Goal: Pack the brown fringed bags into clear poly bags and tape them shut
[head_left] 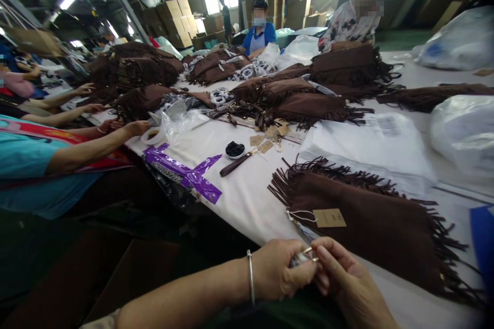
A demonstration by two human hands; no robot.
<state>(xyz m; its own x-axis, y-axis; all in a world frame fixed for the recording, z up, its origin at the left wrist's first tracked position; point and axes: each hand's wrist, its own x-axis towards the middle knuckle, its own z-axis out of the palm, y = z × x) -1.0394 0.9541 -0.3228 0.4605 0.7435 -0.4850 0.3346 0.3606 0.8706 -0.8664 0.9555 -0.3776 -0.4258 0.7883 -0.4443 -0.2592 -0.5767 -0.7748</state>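
My left hand, with a silver bracelet at the wrist, is closed around a small bundle in greyish wrapping. My right hand meets it at the fingertips, thumb and finger pinching a small gold-coloured metal ring that sticks out of the bundle. Just beyond both hands a dark brown fringed bag lies flat on the table. A tan paper tag on a white string rests on the bag, by its near left corner. Grey wrapping shows along the bag's edge behind my fingers.
A brown wrist strap lies beside a small dish of black pieces. Loose tan tags and a stack of white plastic bags are farther back. Fringed bags pile up behind. Co-workers' arms reach in from the left.
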